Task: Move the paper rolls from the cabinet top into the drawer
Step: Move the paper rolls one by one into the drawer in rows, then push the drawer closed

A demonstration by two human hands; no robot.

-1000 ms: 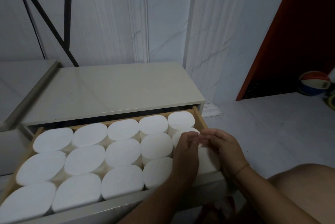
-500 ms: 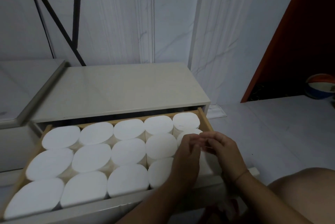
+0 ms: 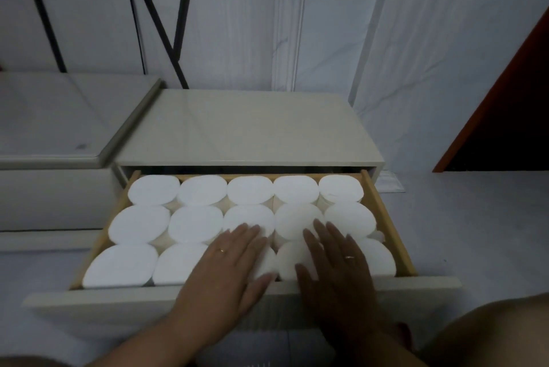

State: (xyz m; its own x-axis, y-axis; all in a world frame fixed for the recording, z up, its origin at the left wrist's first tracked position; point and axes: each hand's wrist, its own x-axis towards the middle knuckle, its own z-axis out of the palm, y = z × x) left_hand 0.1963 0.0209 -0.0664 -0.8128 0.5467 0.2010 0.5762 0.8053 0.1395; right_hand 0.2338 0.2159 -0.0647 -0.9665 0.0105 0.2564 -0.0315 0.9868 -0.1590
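An open drawer (image 3: 386,218) is seen in the lower middle of the frame, pulled out from under the pale cabinet top (image 3: 246,129), which fills the centre of the frame. The drawer is packed with white paper rolls (image 3: 196,224) set upright on end, in three rows of five, each roll touching its neighbours. The rolls are hemmed in by light wooden side walls, and a pale front panel is seen along the drawer's near edge.

Both hands are laid flat on the roll tops near the drawer's front edge. The left hand (image 3: 228,265) is spread palm down with its fingers straight, over the third roll of the front row, and its fingertips reach the roll behind. Nothing is gripped by it – the rolls are only touched or pressed. The right hand (image 3: 335,262) is laid just beside it, toward the right of the frame, equally flat and open, over the fourth roll of the front row, with its fingertips on the middle row. A thin ring (image 3: 221,250) is worn on the left hand and a second ring (image 3: 350,257) on the right.

A white marbled wall (image 3: 356,24) is seen behind the cabinet, crossed at the upper left by black metal struts (image 3: 154,19). A lower pale unit (image 3: 59,117) is seen at the left edge, and a red panel (image 3: 505,93) at the right edge.
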